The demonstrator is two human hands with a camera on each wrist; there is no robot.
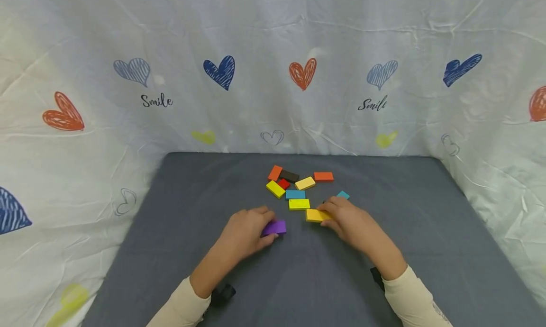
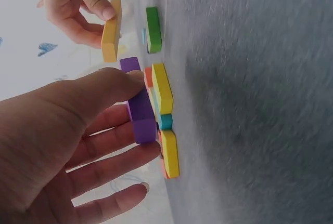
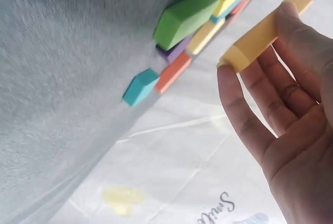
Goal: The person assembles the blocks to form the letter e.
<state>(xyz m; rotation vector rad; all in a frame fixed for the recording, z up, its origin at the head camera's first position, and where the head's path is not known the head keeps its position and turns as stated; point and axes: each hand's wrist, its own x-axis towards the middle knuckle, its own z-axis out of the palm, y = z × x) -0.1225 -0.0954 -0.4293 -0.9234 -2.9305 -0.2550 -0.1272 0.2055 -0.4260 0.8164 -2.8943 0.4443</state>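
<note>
My left hand pinches a purple rectangular block between thumb and fingers, just above the grey cloth. In the left wrist view the thumb presses one face of the purple block, and the lower fingers spread loosely. My right hand holds a yellow-orange block by thumb and fingertips. The right wrist view shows that yellow-orange block raised off the surface. Nearest to both hands lies a bright yellow block. A green block lies near the right hand; the head view hides it.
Loose blocks lie beyond the hands: blue, a second yellow, cream, red, black, two orange ones and teal. A white curtain with printed hearts borders the grey table.
</note>
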